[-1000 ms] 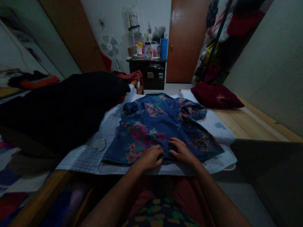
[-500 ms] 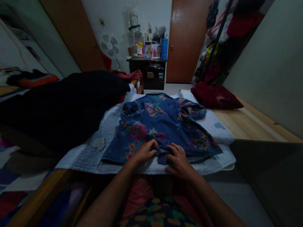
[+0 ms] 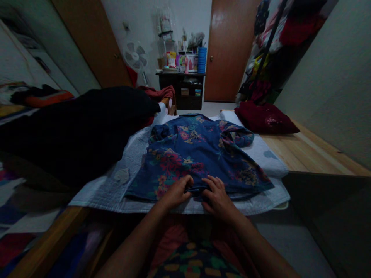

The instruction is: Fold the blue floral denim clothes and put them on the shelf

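The left hand point(image 3: 181, 190), half-curled, and the right hand point(image 3: 216, 196), fingers loosely bent, touch the near hem of a blue floral-print fabric shirt point(image 3: 197, 148); whether either grips, I cannot tell. Under the shirt spreads a pale quilted cloth point(image 3: 107, 199); beyond it stands a dark shelved cabinet point(image 3: 188, 103).

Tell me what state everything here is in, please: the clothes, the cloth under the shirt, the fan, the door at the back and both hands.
Floral shirt: spread out, somewhat wrinkled
Left hand: curled at the hem, grip unclear
Right hand: fingers bent at the hem, grip unclear
Pale cloth: spread beneath the shirt
Maroon garment: folded
Dark clothing: heaped
Fan: upright, seemingly not spinning
Back door: apparently shut
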Demonstrator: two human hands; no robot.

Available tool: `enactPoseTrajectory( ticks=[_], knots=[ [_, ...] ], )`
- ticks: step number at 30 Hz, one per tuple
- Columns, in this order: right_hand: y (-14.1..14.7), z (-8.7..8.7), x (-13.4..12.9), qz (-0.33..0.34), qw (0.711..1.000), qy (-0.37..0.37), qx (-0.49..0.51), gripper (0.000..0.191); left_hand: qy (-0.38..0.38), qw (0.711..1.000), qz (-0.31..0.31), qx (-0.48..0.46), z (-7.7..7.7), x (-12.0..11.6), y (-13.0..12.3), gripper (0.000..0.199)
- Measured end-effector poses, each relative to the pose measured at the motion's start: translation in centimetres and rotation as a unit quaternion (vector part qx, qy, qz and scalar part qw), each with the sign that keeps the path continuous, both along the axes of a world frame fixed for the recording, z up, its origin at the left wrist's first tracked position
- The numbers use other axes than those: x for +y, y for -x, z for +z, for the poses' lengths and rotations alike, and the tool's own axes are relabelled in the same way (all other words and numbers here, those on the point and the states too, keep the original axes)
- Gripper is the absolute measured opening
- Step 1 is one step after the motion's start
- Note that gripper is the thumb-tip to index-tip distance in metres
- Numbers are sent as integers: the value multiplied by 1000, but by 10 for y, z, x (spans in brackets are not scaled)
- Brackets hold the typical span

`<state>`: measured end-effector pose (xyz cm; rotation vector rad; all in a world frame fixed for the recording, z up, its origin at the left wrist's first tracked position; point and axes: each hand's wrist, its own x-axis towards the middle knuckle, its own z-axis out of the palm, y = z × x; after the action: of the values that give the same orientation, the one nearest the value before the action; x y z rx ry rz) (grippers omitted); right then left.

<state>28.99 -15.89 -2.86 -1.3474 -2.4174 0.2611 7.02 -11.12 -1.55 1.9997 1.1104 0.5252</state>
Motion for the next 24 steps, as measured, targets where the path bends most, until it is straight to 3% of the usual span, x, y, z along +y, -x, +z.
enactPoseTrajectory(
  ticks=[9, 17, 24],
  knots=[
    [6, -5, 3, 12, 997, -43, 61, 15, -36, 999, 16, 3, 5, -6, -9, 14],
    [0, -11, 1, 21, 997, -33, 66, 12, -80, 991, -56, 90, 0, -16, -11, 15],
    [-32, -7, 2, -26, 997, -20, 77, 26, -71, 982, -86, 154, 7, -16, -12, 39]
  ],
)
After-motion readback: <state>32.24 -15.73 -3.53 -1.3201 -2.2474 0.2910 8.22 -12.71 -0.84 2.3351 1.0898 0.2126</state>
